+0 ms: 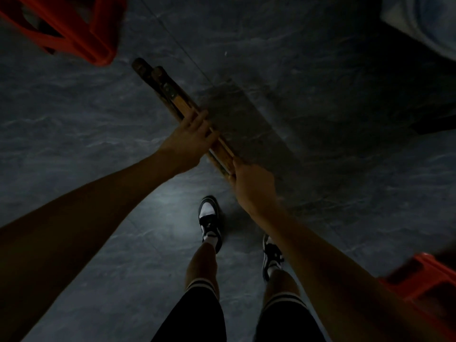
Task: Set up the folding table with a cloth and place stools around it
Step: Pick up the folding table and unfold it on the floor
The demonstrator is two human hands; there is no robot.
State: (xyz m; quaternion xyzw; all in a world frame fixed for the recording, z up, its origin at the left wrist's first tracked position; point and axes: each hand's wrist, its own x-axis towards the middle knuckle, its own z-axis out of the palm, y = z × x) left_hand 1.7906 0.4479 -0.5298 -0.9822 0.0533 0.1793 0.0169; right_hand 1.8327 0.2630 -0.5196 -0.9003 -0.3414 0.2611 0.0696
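Observation:
The folded wooden table [162, 82] stands on edge, seen from above as a narrow brown bundle of slats and legs running from upper left toward me. My left hand [191, 139] grips its top edge near the middle. My right hand [251, 183] grips the same edge closer to my body. A red plastic stool [81, 33] stands at the upper left. Part of another red stool [424, 280] shows at the lower right.
The floor [74, 134] is dark grey marbled tile and the light is dim. My feet in black-and-white sneakers [209, 223] stand just below the table. A pale object [424, 23] sits in the upper right corner.

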